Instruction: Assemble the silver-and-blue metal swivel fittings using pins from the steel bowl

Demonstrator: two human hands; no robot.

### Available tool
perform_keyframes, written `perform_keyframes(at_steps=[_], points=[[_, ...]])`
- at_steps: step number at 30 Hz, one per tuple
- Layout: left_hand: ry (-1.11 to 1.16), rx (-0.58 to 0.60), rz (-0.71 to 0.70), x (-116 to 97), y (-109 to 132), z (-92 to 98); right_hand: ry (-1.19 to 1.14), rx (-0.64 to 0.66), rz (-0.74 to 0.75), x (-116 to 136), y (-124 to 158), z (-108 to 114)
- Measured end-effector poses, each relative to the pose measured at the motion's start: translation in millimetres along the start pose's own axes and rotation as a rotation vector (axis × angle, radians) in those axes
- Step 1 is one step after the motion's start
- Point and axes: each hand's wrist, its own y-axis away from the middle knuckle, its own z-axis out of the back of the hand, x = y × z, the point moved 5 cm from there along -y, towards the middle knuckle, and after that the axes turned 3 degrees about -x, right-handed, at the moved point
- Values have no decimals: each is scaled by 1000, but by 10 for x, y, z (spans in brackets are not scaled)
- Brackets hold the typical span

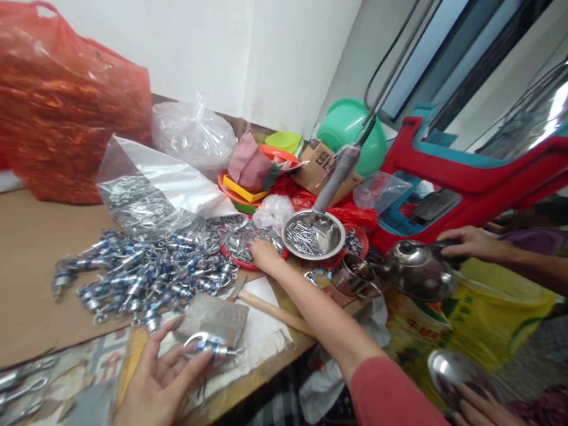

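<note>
Bolts [128, 272] lie heaped on cardboard [35, 248], a bag [133, 198] behind them, a block [215, 319] in front. A hammer [275, 310] extends right of the block. Rightward from the bolts: tray [242, 262], bowl [333, 232] containing pins [303, 238], cup [354, 277]. Behind the bowl, a basin [350, 130].

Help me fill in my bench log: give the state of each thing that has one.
Hook fitting, held in left hand
Red dish, uncovered, right hand in it
Steel bowl, uncovered, partly filled
Hammer, lying down, unheld
Kettle, held by another person's hand
Metal mug, uncovered
Red bag, bulging

Green basin [346, 125] behind cardboard box [317, 165]; red stool [483, 188] at right
</note>
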Motion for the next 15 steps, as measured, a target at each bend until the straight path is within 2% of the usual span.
perform_keyframes(at_steps=[5, 9, 12, 15], points=[[32, 12, -35, 20, -31, 20, -83, 10, -1, 24, -59, 8], [45, 85, -43, 82, -70, 30, -228, -75, -14, -111, -23, 45], [50, 111, -48, 111, -86, 42, -370, -210, -35, -145, 131, 131], [39, 121, -47, 110, -84, 45, -529, -312, -18, 29, 466, 207]])
